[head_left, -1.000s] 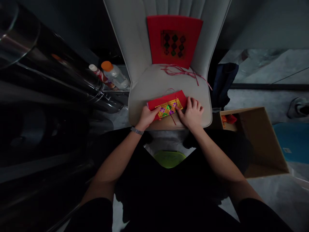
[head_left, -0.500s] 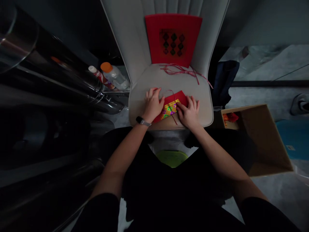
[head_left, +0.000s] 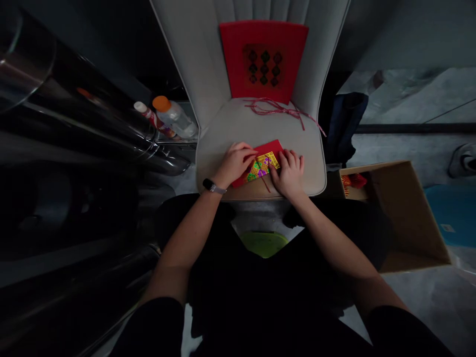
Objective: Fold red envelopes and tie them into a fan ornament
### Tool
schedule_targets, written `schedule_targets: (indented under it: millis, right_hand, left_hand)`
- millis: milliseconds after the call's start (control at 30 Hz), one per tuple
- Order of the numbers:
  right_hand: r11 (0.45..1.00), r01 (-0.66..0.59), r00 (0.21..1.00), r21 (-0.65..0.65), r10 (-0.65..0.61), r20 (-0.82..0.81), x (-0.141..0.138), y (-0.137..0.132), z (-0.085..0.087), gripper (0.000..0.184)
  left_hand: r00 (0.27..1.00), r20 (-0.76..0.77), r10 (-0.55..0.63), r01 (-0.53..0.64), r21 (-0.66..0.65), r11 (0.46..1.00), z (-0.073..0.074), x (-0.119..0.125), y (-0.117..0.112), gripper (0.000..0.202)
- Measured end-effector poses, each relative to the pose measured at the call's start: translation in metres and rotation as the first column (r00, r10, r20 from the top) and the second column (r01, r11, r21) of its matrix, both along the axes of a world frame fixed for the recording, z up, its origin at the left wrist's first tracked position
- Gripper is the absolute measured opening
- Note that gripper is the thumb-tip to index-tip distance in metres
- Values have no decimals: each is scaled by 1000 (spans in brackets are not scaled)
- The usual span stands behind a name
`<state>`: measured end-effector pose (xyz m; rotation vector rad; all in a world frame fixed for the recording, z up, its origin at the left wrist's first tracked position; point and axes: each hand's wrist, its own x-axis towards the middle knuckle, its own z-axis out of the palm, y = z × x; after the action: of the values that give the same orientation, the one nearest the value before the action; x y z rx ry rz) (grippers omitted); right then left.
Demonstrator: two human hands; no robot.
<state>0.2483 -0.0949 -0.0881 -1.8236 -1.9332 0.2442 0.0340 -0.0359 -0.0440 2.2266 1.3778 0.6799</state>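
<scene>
A red paper packet (head_left: 268, 148) with a shiny gold panel (head_left: 262, 167), patterned in green and purple, lies slanted on the pale chair seat (head_left: 215, 134). My left hand (head_left: 237, 162), with a band on its wrist, is at the packet's upper left edge. Its thumb and fingertips are pinched together, seemingly on a thin red ribbon (head_left: 266, 184) that crosses the packet; the ribbon's upper part is hidden there. My right hand (head_left: 289, 174) holds the packet's right end, thumb on the gold panel and fingers bent over the red edge.
A large red card (head_left: 227, 59) leans on the backrest, with loose red ribbons (head_left: 277, 106) before it. Left of the chair stand an orange-capped bottle (head_left: 178, 119) and a white-capped bottle (head_left: 150, 116). A cardboard box (head_left: 412, 213) is at the right. Below lies something green (head_left: 264, 243).
My left hand has turned in and its spread fingers have closed into a pinch. The thin ribbon loop above the packet has gone from sight. My right hand stays on the packet.
</scene>
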Motion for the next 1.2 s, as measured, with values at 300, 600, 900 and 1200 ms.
schedule_targets:
  millis: [300, 600, 900, 1200]
  right_hand:
    - [1000, 4, 1000, -19, -5, -22, 0, 1, 3, 60]
    - [998, 34, 985, -47, -42, -167, 9, 10, -3, 68]
    - [999, 39, 989, -29, -43, -141, 14, 13, -6, 83]
    - [995, 27, 981, -99, -45, -186, 24, 12, 23, 48]
  left_hand:
    - [973, -111, -203, 216, 122, 969, -18, 7, -73, 33]
    - [947, -154, -283, 308, 176, 935, -17, 11, -88, 33]
    - [951, -88, -295, 307, 174, 936, -18, 17, -93, 36]
    - [946, -91, -311, 322, 153, 934, -17, 17, -92, 31]
